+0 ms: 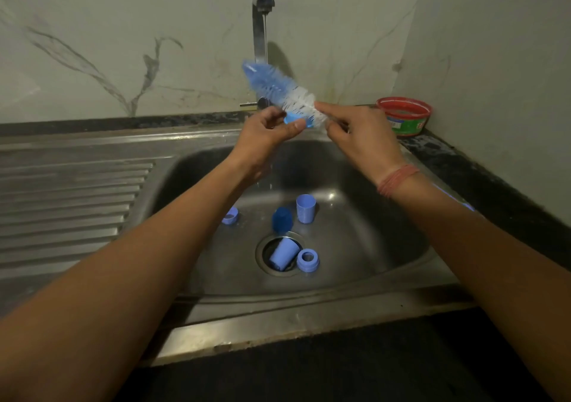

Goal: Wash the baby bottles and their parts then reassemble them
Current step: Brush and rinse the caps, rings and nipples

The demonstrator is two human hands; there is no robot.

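My left hand (272,129) pinches blue ring (298,121); right hand (355,133) grips brush (278,88), handle probably hidden. Wet ring may slip into sink (386,247), among other parts near drain (279,256).

The brush (279,92) slants up-left from the right hand (358,136), under the tap (262,24). A tub (404,119) sits just right of that hand. Below both hands, caps (305,208) lie in the sink (386,247).

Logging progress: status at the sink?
Left hand holds blue ring; right hand grips brush. Tap running. Nothing obstructing.
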